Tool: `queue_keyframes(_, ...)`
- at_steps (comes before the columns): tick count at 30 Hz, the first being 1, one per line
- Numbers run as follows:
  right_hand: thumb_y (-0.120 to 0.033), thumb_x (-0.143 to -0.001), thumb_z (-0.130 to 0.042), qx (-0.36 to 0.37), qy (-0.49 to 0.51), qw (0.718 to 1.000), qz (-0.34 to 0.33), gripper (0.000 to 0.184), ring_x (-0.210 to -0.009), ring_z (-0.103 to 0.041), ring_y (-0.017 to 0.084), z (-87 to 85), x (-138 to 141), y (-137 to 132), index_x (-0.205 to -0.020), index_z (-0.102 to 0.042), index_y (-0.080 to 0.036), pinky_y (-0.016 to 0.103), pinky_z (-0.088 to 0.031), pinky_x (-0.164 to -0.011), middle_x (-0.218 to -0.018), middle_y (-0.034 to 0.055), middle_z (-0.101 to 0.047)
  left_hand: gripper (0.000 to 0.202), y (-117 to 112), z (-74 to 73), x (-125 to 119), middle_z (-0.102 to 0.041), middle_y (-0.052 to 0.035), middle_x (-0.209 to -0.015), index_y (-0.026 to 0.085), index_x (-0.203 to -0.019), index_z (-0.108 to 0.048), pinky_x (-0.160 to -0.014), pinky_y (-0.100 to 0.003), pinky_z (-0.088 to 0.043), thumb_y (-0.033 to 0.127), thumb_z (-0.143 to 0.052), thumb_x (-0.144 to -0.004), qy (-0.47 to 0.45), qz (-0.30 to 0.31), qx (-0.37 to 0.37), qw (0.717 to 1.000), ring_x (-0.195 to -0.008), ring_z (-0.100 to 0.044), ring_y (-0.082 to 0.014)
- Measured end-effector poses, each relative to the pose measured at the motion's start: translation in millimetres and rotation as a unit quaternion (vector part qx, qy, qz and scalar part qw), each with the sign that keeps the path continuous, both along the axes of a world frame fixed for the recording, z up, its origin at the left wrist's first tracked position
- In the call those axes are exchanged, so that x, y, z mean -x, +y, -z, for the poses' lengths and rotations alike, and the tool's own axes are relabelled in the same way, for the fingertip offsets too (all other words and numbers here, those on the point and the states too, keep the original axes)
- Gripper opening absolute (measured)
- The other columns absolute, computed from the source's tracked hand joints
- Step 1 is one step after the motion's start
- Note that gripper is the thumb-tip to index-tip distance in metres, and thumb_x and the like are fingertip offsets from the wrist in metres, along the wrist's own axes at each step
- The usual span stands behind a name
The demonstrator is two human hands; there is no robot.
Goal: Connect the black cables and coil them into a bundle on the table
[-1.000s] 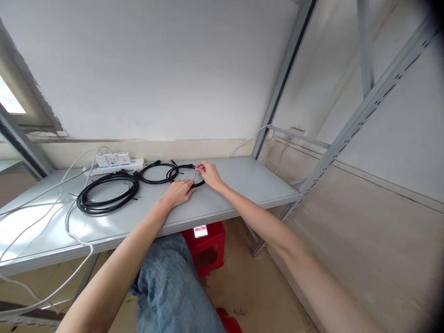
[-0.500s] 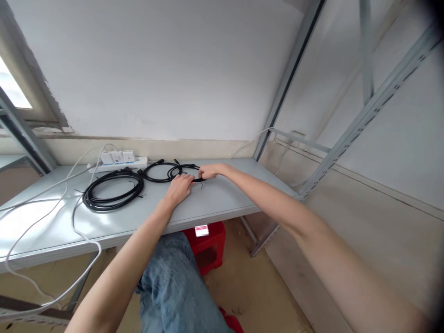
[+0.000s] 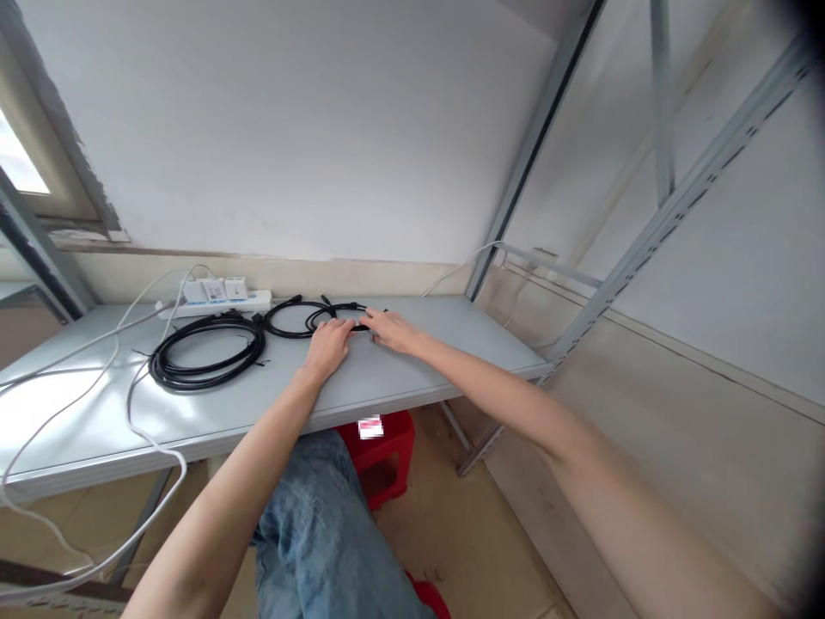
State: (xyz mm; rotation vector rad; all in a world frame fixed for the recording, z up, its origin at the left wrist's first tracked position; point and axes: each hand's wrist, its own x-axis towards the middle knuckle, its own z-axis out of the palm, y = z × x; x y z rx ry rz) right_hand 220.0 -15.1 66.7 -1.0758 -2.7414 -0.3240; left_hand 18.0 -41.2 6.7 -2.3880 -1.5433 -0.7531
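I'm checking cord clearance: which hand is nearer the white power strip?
Left. The left hand is to the right of and in front of the white power strip; the right hand is farther to the right.

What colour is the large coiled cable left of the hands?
The large coil is black; head view.

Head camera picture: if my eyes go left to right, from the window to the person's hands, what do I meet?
Window → bigger-looking black cable coil → smaller-looking black cable coil → left hand → right hand.
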Motion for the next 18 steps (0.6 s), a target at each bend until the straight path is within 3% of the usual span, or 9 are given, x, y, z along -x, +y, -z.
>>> queue_keyframes(3, -0.026, -0.102, -0.064, -0.024, 0.032, 0.999, 0.003, 0.02, -0.084, -0.067, 0.018, 9.0, 3, -3, -0.12, -0.069, -0.02, 0.028, -0.046, -0.074, -0.121, 0.0098, -0.066, 0.03, 0, -0.9, 1, -0.073, -0.0133, -0.104, 0.021, -0.105, -0.064, -0.088, -0.041, -0.041, 0.026, -0.034, -0.106, 0.001, -0.016, 0.0, 1.0, -0.106, -0.064, -0.03)
queue_keyframes(5, -0.03, -0.107, -0.055, -0.032, 0.059, 0.998, 0.016, 0.024, -0.087, -0.068, 0.018, 20.6, 5, -4, -0.122, -0.07, -0.02, 0.027, -0.046, -0.075, -0.119, 0.0101, -0.067, 0.03, 0, 0.4, 2, -0.073, -0.0133, -0.105, 0.021, -0.106, -0.064, -0.087, -0.041, -0.041, 0.025, -0.034, -0.106, 0.01, -0.018, -0.001, 1.0, -0.106, -0.064, -0.0305)
queue_keyframes(11, -0.019, -0.109, -0.047, -0.018, 0.149, 0.985, 0.082, 0.033, -0.101, -0.071, 0.02, 59.1, 9, -5, -0.131, -0.071, -0.02, 0.026, -0.048, -0.084, -0.113, 0.0097, -0.074, 0.029, 3, 6.1, 0, -0.074, -0.0144, -0.102, 0.02, -0.111, -0.065, -0.089, -0.044, -0.042, 0.022, -0.038, -0.103, 0.05, 0.008, 0.019, 0.999, -0.107, -0.062, -0.033)
queue_keyframes(18, -0.023, -0.109, -0.046, -0.033, 0.181, 0.981, 0.064, 0.032, -0.098, -0.072, 0.021, 64.8, 6, -5, -0.122, -0.076, -0.021, 0.027, -0.048, -0.081, -0.113, 0.0095, -0.077, 0.031, -5, -0.4, -12, -0.071, -0.0185, -0.109, 0.018, -0.111, -0.065, -0.097, -0.046, -0.041, 0.02, -0.035, -0.102, 0.067, 0.015, 0.013, 0.998, -0.116, -0.057, -0.034)
